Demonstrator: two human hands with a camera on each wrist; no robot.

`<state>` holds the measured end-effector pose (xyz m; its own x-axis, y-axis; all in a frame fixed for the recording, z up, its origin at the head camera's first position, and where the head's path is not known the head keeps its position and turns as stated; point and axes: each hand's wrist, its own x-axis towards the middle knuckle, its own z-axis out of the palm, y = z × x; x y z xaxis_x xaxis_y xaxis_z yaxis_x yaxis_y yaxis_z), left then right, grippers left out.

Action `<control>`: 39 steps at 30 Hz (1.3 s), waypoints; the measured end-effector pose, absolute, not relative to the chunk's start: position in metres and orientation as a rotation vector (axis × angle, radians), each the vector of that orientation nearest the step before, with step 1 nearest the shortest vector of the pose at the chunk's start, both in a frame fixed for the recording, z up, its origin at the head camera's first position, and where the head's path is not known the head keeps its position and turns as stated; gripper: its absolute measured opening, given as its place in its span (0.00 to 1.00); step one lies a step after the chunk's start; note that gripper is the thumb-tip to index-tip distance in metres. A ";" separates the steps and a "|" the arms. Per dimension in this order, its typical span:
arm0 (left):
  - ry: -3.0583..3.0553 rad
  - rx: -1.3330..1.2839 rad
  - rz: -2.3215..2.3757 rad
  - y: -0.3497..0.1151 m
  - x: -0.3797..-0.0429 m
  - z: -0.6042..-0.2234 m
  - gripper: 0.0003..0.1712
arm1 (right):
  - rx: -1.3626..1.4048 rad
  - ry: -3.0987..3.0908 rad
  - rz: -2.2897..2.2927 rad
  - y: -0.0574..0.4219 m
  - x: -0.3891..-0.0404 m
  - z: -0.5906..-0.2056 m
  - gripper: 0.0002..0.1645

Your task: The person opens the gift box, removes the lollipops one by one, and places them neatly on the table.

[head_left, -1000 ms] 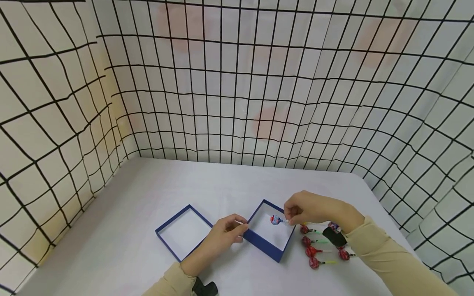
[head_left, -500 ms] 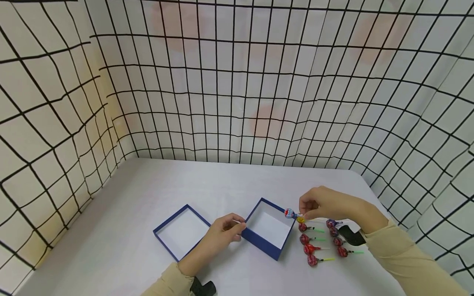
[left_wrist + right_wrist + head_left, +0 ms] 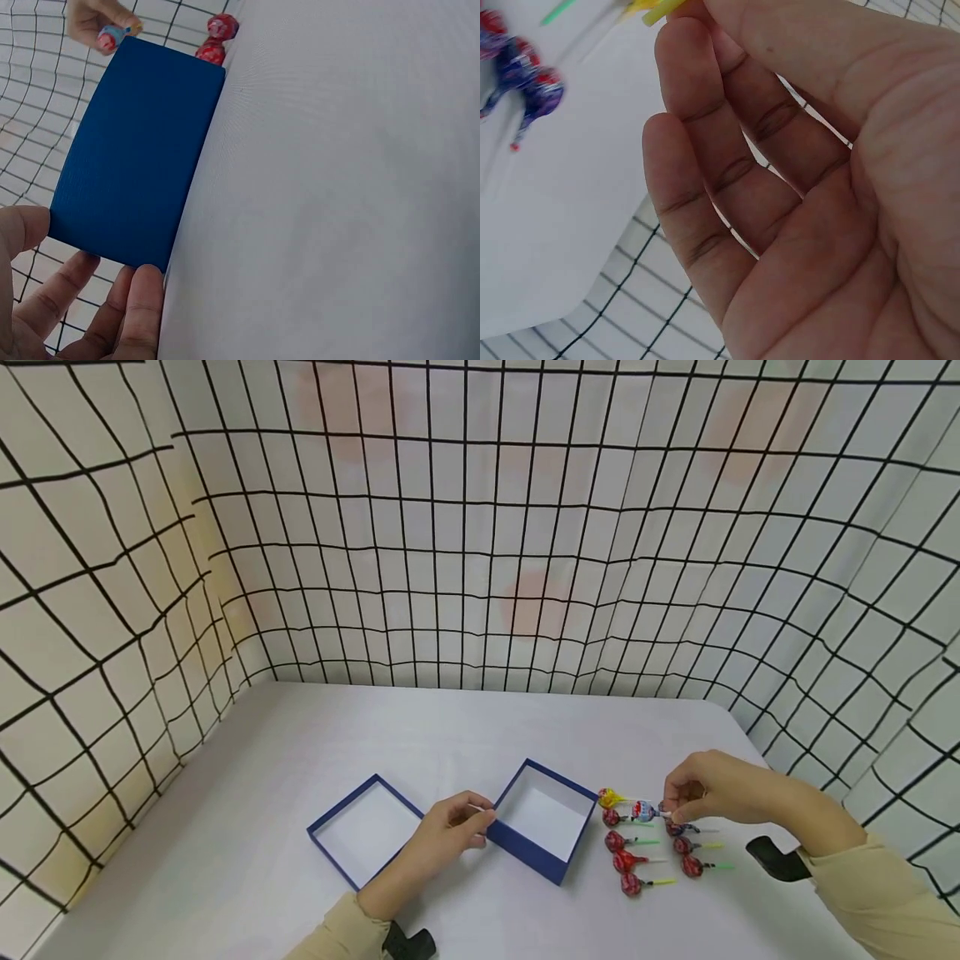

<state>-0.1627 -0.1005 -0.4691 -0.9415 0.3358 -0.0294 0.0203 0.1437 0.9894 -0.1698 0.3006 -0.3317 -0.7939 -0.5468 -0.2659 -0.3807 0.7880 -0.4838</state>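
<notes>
My left hand point(image 3: 453, 827) grips the near-left corner of an open blue box point(image 3: 528, 850) with a white inside. In the left wrist view, the thumb lies at one edge of the box's blue side point(image 3: 139, 150) and the fingertips at its lower end. Over on the right, my right hand point(image 3: 723, 789) pinches the stick of a lollipop point(image 3: 645, 811) in a blue, red and white wrapper. It hovers over the rows of lollipops. The stick's yellow end point(image 3: 664, 11) shows in the right wrist view; the candy head is hidden there.
Right of the box lie two columns of lollipops, among them a yellow one point(image 3: 609, 797), a red one point(image 3: 624, 862) and a purple one point(image 3: 673, 827). A blue-rimmed lid point(image 3: 341, 806) lies left of the box. Black grid netting point(image 3: 480, 527) surrounds the white table point(image 3: 420, 718).
My right hand has carried the lollipop from above the box rightward to the lollipop columns. My left hand has stayed at the box corner.
</notes>
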 end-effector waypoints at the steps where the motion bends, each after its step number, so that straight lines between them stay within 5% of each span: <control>1: 2.181 0.354 1.879 -0.100 -0.163 -0.469 0.17 | -0.709 2.580 -0.588 0.305 -0.168 -0.334 0.09; 39: 2.136 0.305 1.872 -0.101 -0.165 -0.471 0.19 | -0.640 2.554 -0.683 0.383 -0.140 -0.413 0.09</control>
